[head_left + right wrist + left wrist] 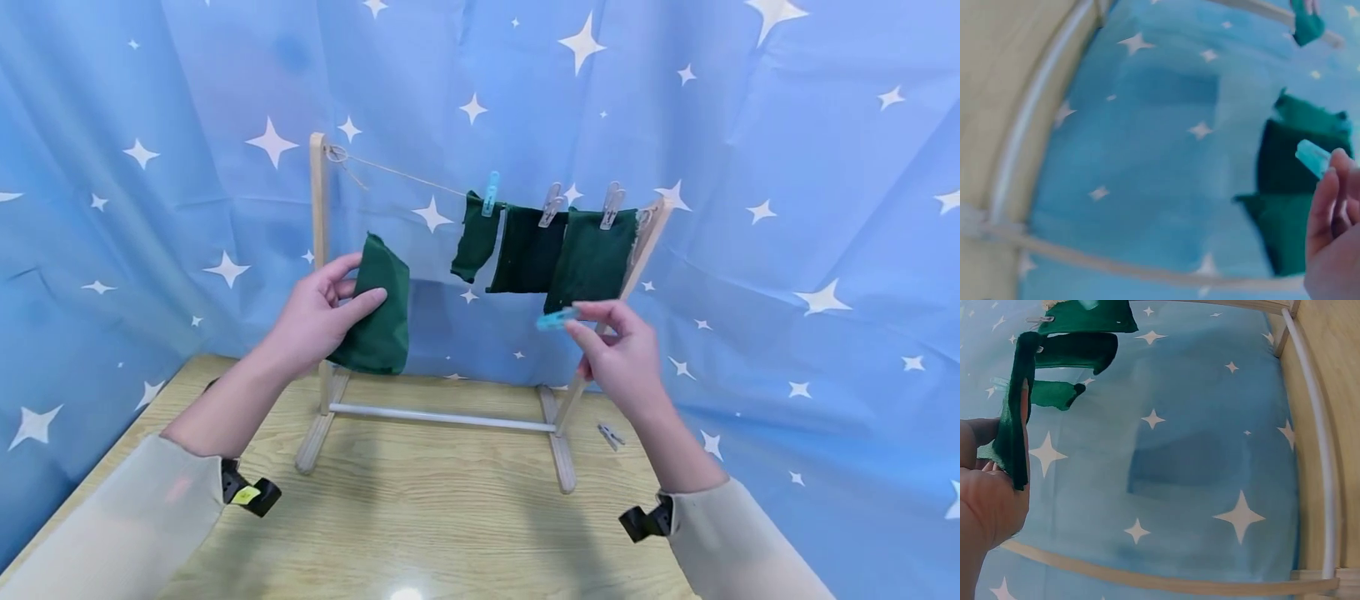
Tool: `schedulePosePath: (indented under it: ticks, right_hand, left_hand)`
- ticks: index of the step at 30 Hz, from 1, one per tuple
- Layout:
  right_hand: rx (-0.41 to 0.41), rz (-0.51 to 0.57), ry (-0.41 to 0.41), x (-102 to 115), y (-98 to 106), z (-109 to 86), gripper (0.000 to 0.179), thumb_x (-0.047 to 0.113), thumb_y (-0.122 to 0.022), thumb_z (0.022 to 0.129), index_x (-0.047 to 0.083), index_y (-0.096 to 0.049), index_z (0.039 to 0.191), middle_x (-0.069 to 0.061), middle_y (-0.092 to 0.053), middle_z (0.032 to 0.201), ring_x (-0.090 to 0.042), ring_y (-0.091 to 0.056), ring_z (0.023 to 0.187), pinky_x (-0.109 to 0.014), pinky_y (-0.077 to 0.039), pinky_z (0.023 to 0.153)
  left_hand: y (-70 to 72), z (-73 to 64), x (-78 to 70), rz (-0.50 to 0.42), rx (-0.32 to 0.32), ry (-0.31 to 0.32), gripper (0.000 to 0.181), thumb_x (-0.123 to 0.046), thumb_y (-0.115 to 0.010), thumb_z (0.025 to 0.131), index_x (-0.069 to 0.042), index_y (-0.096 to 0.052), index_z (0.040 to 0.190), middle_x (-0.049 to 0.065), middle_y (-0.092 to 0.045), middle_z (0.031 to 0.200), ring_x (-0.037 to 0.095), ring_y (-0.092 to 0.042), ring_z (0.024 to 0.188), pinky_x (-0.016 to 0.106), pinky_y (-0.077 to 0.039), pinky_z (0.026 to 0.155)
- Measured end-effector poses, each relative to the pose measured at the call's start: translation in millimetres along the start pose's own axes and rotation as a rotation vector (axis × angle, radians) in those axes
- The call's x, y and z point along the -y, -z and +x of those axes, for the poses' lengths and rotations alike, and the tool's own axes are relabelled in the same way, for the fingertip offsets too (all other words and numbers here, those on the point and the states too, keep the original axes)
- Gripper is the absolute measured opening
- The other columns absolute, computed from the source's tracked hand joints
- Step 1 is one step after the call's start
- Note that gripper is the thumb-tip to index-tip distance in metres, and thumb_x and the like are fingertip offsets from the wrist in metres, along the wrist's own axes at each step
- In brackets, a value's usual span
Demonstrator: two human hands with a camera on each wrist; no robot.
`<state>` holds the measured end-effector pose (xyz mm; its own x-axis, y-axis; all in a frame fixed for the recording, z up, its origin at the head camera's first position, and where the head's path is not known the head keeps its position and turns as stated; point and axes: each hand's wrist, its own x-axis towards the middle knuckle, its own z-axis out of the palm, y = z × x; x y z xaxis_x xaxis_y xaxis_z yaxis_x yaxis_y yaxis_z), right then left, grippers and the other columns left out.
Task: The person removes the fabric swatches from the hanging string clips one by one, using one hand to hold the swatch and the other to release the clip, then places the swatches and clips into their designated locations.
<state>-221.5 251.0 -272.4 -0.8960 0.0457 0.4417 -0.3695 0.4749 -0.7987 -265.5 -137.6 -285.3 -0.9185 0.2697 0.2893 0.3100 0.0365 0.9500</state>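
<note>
Green fabric, a soft loose-edged piece of cloth (386,312), is pinched in the left hand (318,308), thumb on its near face and fingers behind. That grip at the left side likely keeps it spread and upright, leaving its right edge and upper corner uncovered. It is held near the left post, below the cord and apart from it.

At the right, the other hand (618,358) grips a small turquoise plastic clothes peg (557,319) between thumb and fingertips, its far end pointing left; holding it by one end probably leaves the other ready to bite.

Beyond the hands, a thin beige cord (408,177) runs from the pale wooden left post (319,200) to the slanting right post (651,233). Toward its right end hang a narrow green cloth strip (478,237) under a turquoise peg (491,196), a darker green cloth rectangle (528,250) and a larger green cloth panel (592,262), each of these two under a clear plastic peg. The pegs appear to stop them slipping; together they take up that part of the cord.

The right hand partly covers the right post. Low down, a white rod (442,417) joins the posts. A greyish peg (611,436) lies right of the frame on the wood-grained desk (442,525), before a blue star-patterned curtain (750,150).
</note>
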Motion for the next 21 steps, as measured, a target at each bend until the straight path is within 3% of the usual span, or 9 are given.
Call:
schedulePosePath:
  ticks: [7, 13, 21]
  right_hand:
    - [0.033, -0.011, -0.128, -50.5, 15.2, -29.2, 0.033, 0.018, -0.075, 0.107, 0.003, -0.069, 0.135, 0.014, -0.071, 0.11, -0.014, -0.067, 0.057, -0.029, -0.061, 0.057]
    - [0.058, -0.015, -0.229, -88.2, 27.2, -52.3, 0.037, 0.019, -0.075, 0.107, 0.004, -0.066, 0.14, 0.011, -0.072, 0.094, -0.015, -0.07, 0.063, -0.031, -0.06, 0.058]
    - [0.022, -0.046, -0.331, -136.3, 42.3, -79.6, 0.041, 0.019, -0.074, 0.108, 0.001, -0.063, 0.143, 0.003, -0.071, 0.113, -0.01, -0.073, 0.072, -0.031, -0.06, 0.059]
  left_hand:
    - [12.3, -22.1, 15.5, -0.026, 0.027, 0.074, 0.066, -0.029, -0.067, 0.112, -0.022, -0.04, 0.171, -0.007, -0.082, 0.118, 0.02, -0.084, 0.097, 0.044, -0.069, 0.083]
    - [20.3, -40.7, 30.7, 0.056, 0.017, 0.073, 0.069, -0.03, -0.067, 0.112, -0.021, -0.036, 0.173, -0.005, -0.08, 0.121, 0.014, -0.083, 0.099, 0.036, -0.069, 0.084]
    - [29.3, -62.1, 47.5, 0.049, 0.018, 0.096, 0.069, -0.031, -0.066, 0.113, -0.021, -0.035, 0.174, -0.014, -0.082, 0.121, 0.017, -0.083, 0.097, 0.037, -0.069, 0.083]
